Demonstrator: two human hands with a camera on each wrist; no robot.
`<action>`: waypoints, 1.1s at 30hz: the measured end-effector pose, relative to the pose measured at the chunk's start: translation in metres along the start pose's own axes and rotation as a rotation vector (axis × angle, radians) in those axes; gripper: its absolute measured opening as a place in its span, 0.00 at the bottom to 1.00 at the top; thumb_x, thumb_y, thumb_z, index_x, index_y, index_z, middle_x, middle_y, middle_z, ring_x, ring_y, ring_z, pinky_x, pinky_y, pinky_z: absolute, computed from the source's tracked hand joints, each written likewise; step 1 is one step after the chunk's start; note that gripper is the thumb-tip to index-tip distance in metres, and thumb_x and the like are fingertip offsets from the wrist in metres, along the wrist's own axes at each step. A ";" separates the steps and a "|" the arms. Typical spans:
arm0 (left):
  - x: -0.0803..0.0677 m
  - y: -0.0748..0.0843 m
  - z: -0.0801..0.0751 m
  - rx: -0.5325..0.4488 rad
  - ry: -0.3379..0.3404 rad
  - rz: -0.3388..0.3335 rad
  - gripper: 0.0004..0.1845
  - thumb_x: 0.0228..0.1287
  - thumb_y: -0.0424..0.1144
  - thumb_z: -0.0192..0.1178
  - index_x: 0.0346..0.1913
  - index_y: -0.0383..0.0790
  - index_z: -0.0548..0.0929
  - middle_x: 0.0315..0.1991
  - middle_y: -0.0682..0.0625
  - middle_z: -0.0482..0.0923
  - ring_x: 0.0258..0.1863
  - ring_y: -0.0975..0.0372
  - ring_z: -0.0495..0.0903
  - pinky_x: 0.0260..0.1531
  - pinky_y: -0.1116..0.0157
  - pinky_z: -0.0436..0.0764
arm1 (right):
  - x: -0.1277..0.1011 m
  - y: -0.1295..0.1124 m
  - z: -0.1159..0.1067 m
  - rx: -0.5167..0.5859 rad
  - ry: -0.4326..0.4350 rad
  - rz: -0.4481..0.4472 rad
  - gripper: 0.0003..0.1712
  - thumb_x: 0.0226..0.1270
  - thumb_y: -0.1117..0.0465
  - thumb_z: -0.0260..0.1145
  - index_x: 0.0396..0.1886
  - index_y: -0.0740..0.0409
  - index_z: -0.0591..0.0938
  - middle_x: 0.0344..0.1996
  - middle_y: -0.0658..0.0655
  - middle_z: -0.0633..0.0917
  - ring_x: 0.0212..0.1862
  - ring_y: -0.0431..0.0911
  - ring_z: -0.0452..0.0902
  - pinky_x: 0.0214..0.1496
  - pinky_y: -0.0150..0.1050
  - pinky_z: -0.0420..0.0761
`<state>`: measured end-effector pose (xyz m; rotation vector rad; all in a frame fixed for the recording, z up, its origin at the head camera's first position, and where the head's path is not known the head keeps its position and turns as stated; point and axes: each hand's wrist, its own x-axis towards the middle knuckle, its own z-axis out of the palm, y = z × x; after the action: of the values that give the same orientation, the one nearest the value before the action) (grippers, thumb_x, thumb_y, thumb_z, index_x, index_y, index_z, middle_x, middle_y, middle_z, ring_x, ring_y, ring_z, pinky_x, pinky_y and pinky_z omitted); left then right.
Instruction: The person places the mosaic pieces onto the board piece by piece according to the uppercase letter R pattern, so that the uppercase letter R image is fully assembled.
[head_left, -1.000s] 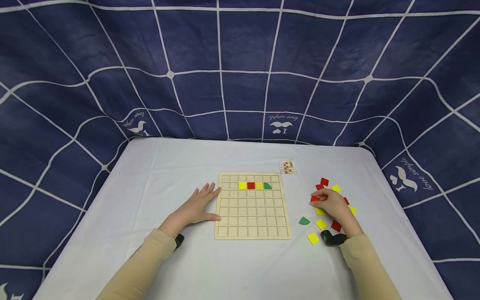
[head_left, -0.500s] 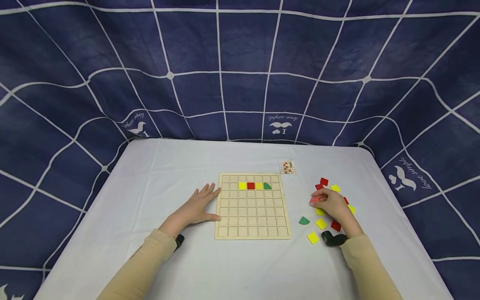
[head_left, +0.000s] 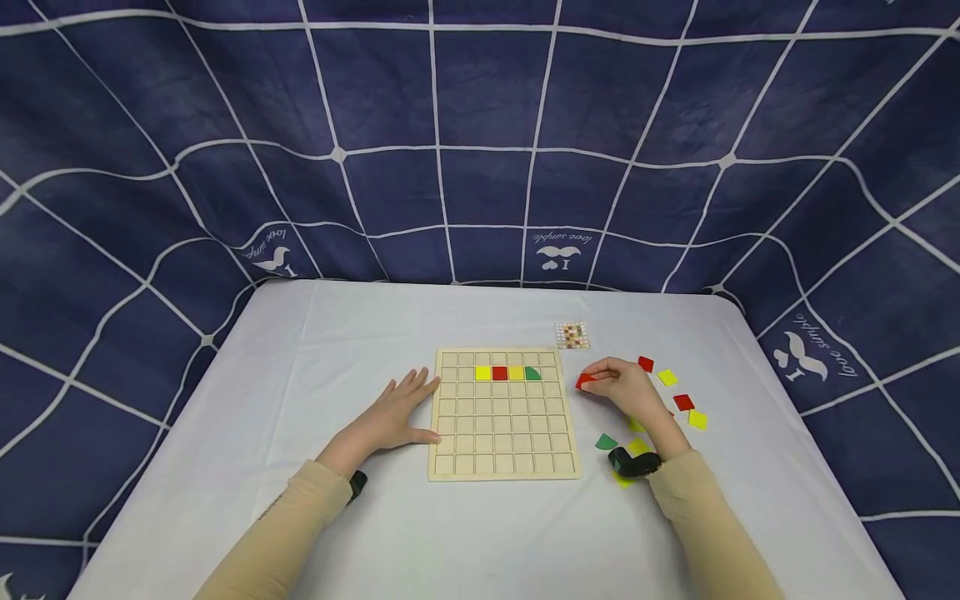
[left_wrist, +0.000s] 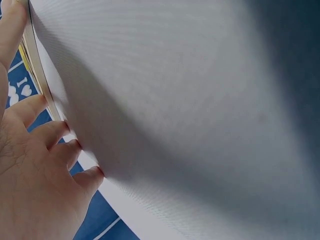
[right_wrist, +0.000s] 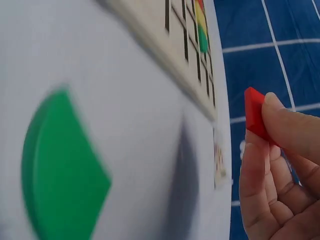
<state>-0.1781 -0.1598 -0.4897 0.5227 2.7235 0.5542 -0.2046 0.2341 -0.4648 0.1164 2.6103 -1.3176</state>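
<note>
White-clothed table (head_left: 315, 350) carries grid board (head_left: 504, 433), loose tiles (head_left: 667, 377), perhaps a pattern card (head_left: 573, 335).

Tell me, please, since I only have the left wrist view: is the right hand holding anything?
Observer: Yes, the right hand pinches a red tile between thumb and fingers.
Operator: Thank you. Is that tile over the board?
Observer: Not yet; in the head view it sits just beyond the right edge of the wooden grid board.
Operator: Does the board hold any pieces?
Observer: Four in its second row: yellow tile, red square, yellow square, green quarter-round.
Operator: And my left hand?
Observer: The left hand lies flat on the table against the board's left edge.
</note>
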 end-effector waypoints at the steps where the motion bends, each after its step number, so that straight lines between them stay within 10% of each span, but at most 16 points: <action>1: 0.000 0.000 0.000 0.000 0.001 -0.002 0.56 0.49 0.63 0.70 0.77 0.43 0.57 0.79 0.39 0.46 0.79 0.45 0.43 0.77 0.43 0.44 | 0.001 -0.004 0.005 0.011 -0.004 -0.005 0.17 0.60 0.58 0.74 0.47 0.59 0.84 0.40 0.55 0.88 0.39 0.44 0.83 0.44 0.31 0.83; 14: -0.001 0.002 -0.001 -0.002 0.001 -0.001 0.56 0.50 0.62 0.70 0.77 0.42 0.57 0.79 0.39 0.46 0.79 0.45 0.43 0.76 0.42 0.45 | 0.015 -0.029 0.052 -0.050 -0.057 -0.100 0.09 0.63 0.61 0.71 0.43 0.55 0.88 0.38 0.55 0.89 0.36 0.41 0.82 0.43 0.36 0.82; 33: -0.001 0.002 -0.001 0.002 -0.001 -0.006 0.56 0.50 0.62 0.70 0.77 0.43 0.56 0.79 0.39 0.46 0.79 0.45 0.43 0.77 0.43 0.44 | 0.018 -0.034 0.065 -0.171 -0.015 -0.164 0.06 0.61 0.61 0.73 0.37 0.55 0.90 0.41 0.56 0.85 0.41 0.46 0.77 0.44 0.38 0.79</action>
<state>-0.1770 -0.1586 -0.4880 0.5145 2.7241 0.5495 -0.2177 0.1613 -0.4797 -0.1368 2.7558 -1.1300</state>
